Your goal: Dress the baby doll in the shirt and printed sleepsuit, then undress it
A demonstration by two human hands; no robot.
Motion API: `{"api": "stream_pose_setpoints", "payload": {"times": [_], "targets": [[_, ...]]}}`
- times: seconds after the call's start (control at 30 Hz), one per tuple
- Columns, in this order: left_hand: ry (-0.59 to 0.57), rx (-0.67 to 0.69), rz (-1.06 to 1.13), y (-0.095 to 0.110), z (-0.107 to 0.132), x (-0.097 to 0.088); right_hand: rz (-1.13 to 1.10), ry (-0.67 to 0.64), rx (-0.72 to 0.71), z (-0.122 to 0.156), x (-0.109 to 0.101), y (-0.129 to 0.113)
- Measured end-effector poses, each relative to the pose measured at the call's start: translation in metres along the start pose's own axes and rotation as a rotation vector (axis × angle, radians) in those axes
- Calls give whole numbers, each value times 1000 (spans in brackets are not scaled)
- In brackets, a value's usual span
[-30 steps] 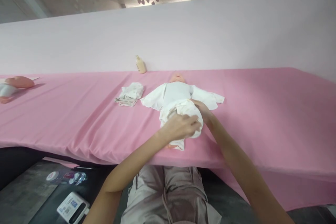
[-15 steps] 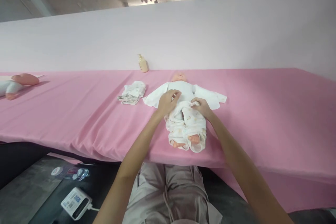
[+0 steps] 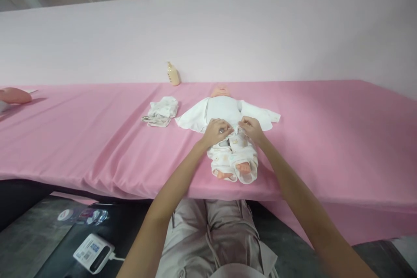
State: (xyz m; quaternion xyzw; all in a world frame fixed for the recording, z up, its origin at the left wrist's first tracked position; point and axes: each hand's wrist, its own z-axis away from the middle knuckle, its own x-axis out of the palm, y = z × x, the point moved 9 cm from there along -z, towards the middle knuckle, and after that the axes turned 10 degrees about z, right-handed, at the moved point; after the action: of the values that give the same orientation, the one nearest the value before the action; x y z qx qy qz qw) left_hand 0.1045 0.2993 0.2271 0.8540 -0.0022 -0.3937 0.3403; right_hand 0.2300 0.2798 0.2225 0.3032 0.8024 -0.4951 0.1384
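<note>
A baby doll (image 3: 220, 91) lies on its back on the pink-covered table, feet toward me. White patterned baby pants (image 3: 224, 156) cover its legs, and both bare feet (image 3: 243, 167) show at the cuffs. A white top (image 3: 223, 107) lies over its chest with the sleeves spread to the sides. My left hand (image 3: 217, 132) is closed on the pants' waistband, at the doll's middle. Just to the right, my right hand (image 3: 251, 129) pinches the same waistband. The fingers of both hands partly hide the band.
Folded white cloth (image 3: 161, 111) lies left of the doll. A pump bottle (image 3: 173, 74) stands against the white partition (image 3: 208, 39). Part of another doll (image 3: 14, 95) shows at far left. Below, a plastic bottle (image 3: 83, 216) and white device (image 3: 94, 253) rest on a dark surface.
My left hand has come down from above the doll's belly onto the waistband and closed. My right hand has shifted slightly inward along it. The view has tilted down a little.
</note>
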Motion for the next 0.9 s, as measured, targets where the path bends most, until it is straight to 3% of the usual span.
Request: {"api": "stream_pose_setpoints", "payload": {"times": [0.1,0.23,0.4,0.53,0.63,0.73,0.9], "targets": [[9,-17,-8,-1,1,-1,-50,-108,85,-1,5,7],[-12,-21,-4,0,1,0,31,-239,21,-1,10,3],[-29,-24,54,0,1,-1,23,-178,15,-1,4,-4],[-126,-98,380,-4,2,-3,-75,-159,53,0,1,-8],[-256,-243,624,-13,8,-7,-137,-170,80,0,0,-7],[-356,-340,732,-24,17,-19,-130,-203,119,1,2,2],[-419,-462,616,-62,37,-35,-70,-374,120,4,14,14]]}}
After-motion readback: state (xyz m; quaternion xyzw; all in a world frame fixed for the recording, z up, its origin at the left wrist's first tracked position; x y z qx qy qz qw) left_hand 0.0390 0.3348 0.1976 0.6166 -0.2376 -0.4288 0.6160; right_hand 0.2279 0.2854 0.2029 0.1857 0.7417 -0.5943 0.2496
